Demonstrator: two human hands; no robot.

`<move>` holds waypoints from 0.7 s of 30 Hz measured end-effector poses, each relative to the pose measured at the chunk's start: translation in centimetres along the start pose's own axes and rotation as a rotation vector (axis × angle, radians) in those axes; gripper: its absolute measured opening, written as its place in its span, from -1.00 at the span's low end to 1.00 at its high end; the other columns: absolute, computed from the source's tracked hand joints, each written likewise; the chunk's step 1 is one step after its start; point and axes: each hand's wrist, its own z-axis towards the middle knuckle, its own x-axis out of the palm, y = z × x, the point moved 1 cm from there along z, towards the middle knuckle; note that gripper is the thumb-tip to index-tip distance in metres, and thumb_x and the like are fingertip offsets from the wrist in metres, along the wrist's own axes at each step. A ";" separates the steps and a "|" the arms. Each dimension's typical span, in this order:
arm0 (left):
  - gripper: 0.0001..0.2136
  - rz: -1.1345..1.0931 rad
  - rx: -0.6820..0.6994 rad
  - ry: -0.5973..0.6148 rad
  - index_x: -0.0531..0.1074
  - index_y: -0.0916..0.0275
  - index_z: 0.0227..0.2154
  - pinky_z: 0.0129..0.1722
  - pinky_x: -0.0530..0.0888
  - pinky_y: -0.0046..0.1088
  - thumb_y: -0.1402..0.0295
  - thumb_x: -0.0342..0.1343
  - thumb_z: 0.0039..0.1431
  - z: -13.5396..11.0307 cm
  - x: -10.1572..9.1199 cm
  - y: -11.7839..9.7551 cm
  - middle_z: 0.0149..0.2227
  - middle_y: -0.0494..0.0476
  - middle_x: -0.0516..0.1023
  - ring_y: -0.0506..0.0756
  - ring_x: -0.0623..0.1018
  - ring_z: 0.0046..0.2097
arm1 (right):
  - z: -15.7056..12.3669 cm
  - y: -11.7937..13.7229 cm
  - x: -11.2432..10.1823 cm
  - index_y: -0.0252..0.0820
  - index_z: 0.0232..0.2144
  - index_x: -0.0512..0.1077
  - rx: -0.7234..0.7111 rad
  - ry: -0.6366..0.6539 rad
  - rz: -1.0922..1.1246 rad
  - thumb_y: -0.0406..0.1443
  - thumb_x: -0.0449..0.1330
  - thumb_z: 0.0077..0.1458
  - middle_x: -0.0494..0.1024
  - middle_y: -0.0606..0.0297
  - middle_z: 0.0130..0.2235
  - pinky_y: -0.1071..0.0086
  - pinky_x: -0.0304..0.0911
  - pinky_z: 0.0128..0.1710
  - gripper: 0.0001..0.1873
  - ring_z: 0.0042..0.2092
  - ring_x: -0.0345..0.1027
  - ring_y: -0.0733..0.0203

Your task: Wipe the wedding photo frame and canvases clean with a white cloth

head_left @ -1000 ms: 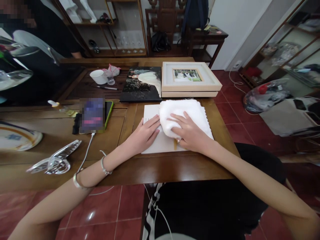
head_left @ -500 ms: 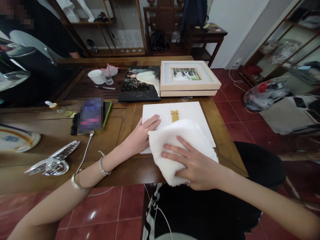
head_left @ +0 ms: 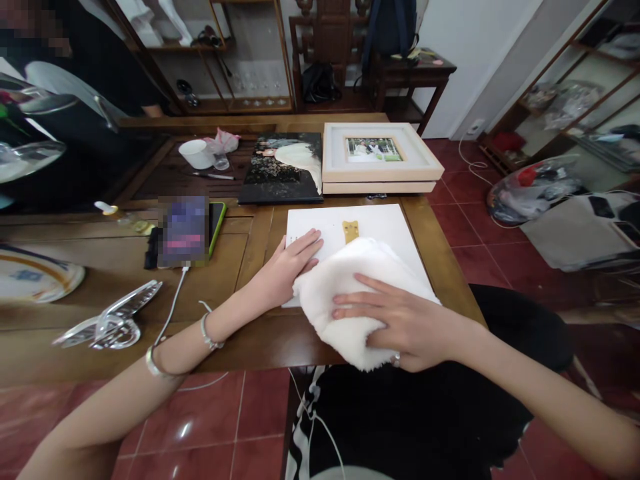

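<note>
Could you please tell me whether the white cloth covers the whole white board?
No, the far part of the white board shows beyond the white cloth under the right hand.

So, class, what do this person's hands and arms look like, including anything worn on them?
The left hand and right hand are ungloved; no sleeves show. The left arm has a thin silvery bracelet and a wider, shiny bangle. A ring shows on the right hand.
</note>
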 end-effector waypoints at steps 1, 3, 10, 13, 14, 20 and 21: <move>-0.52 -0.002 0.002 0.016 0.14 0.28 0.28 0.26 0.11 0.24 0.47 -0.16 0.31 0.0 0.0 0.1 0.36 0.39 0.13 0.28 0.09 0.40 | 0.1 -0.4 -0.2 -0.15 -0.34 0.50 0.017 0.000 -0.003 -0.47 0.20 -0.09 0.41 0.06 0.21 -0.11 -0.19 0.37 -0.78 0.34 0.08 0.02; -0.46 0.001 0.003 0.043 0.13 0.29 0.29 0.26 0.12 0.25 0.52 -0.12 0.24 -0.1 0.0 0.2 0.36 0.40 0.12 0.30 0.07 0.40 | 0.3 -1.2 -0.7 -0.15 -0.33 0.49 0.047 -0.009 -0.017 -0.49 0.19 -0.10 0.41 0.01 0.20 -0.10 -0.14 0.35 -0.75 0.33 0.09 0.03; -0.55 -0.020 -0.020 0.017 0.24 0.30 0.23 0.27 0.11 0.22 0.52 -0.20 0.30 0.2 -0.1 -0.2 0.36 0.39 0.14 0.27 0.09 0.40 | 0.6 -4.0 -2.5 -0.17 -0.31 0.40 0.107 -0.075 -0.036 -0.51 0.07 -0.05 0.42 0.00 0.16 -0.07 0.03 0.31 -0.75 0.24 0.24 0.01; -0.56 -0.040 -0.038 -0.027 0.19 0.29 0.27 0.29 0.09 0.19 0.44 -0.20 0.36 0.3 -0.2 -0.5 0.35 0.37 0.16 0.26 0.14 0.38 | 0.8 -5.4 -3.1 -0.14 -0.37 0.36 0.209 -0.114 -0.057 -0.51 0.07 -0.06 0.51 0.07 -0.01 -0.03 0.16 0.23 -0.78 0.10 0.35 -0.02; -0.56 -0.043 -0.040 -0.042 0.17 0.29 0.28 0.30 0.09 0.19 0.42 -0.19 0.37 0.4 -0.2 -0.5 0.35 0.37 0.16 0.26 0.15 0.38 | 0.9 -5.9 -3.3 -0.12 -0.39 0.35 0.243 -0.123 -0.065 -0.51 0.07 -0.05 0.53 0.11 -0.08 -0.01 0.18 0.20 -0.79 0.06 0.37 -0.02; -0.59 -0.071 -0.054 -0.109 0.27 0.31 0.22 0.26 0.16 0.22 0.36 -0.14 0.36 0.3 0.2 -0.2 0.32 0.37 0.24 0.28 0.23 0.34 | 3.0 -9.4 -3.3 -0.18 -0.36 0.38 0.446 -0.175 -0.193 -0.42 0.05 0.08 0.49 0.07 -0.23 0.06 0.27 -0.02 -0.87 -0.06 0.35 -0.09; -0.60 -0.082 -0.046 -0.138 0.30 0.32 0.20 0.26 0.19 0.19 0.35 -0.13 0.36 0.3 0.2 -0.2 0.29 0.38 0.28 0.28 0.27 0.33 | 3.5 -9.9 -3.2 -0.20 -0.32 0.40 0.468 -0.189 -0.214 -0.40 0.04 0.11 0.49 0.04 -0.23 0.07 0.27 -0.04 -0.86 -0.07 0.35 -0.10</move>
